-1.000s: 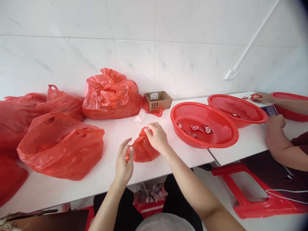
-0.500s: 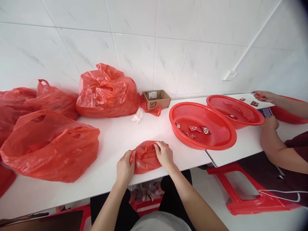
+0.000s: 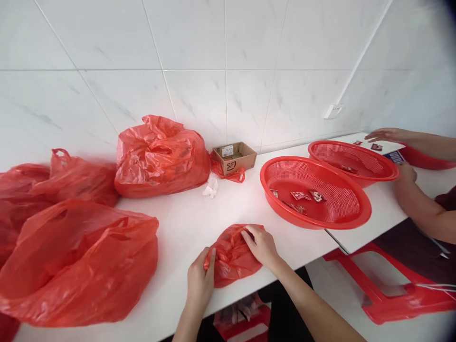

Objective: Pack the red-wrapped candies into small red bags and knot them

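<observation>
A small red plastic bag (image 3: 233, 259) lies crumpled at the table's front edge, between my two hands. My left hand (image 3: 201, 273) is closed on the bag's left side, with a bunched red bit showing between thumb and fingers. On the upper right of the bag, my right hand (image 3: 261, 244) grips the plastic with thumb and fingers bent. What is inside the bag cannot be made out. To the left sits a large red bag (image 3: 117, 280) with its mouth open. Right of my hands, a red basket (image 3: 285, 216) holds several small wrapped packets (image 3: 301, 195).
Full red bags (image 3: 160, 166) stand along the wall. A small cardboard box (image 3: 245, 164) and crumpled white tissue (image 3: 211, 186) lie at the back. A second red basket (image 3: 377, 175) is farther right, near a co-worker's hands (image 3: 406, 173). A red stool (image 3: 377, 294) stands below.
The view has swung left and up, so things sit lower in it. My hands keep their hold on the small bag. The co-worker's far hand has opened out over the packets.
</observation>
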`<action>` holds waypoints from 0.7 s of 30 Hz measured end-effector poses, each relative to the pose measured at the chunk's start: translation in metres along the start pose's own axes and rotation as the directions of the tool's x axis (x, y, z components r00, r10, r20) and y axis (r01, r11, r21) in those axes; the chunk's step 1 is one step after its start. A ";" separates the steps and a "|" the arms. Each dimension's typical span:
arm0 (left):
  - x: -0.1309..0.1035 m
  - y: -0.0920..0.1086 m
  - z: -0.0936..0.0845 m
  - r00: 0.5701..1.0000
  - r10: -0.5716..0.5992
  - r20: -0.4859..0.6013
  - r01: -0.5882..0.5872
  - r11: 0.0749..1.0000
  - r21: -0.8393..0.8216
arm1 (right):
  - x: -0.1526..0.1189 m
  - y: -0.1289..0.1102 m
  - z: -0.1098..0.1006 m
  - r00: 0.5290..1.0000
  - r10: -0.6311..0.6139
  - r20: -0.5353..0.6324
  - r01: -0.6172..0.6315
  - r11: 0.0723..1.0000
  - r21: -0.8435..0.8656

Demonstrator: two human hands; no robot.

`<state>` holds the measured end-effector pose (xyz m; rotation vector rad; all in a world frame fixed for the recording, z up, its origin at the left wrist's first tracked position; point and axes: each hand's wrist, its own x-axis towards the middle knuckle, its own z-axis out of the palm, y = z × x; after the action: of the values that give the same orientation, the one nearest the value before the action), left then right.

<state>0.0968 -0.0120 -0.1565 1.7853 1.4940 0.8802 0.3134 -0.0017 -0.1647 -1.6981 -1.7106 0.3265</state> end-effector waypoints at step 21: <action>-0.067 0.003 -0.052 0.981 0.038 0.189 -0.001 0.982 -0.190 | 0.045 0.008 -0.014 0.860 0.386 0.332 -0.509 0.614 0.604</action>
<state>0.0473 -0.0755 -0.1309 1.6948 1.2304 0.8060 0.3326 0.0379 -0.1467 -1.5124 -1.0094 1.2142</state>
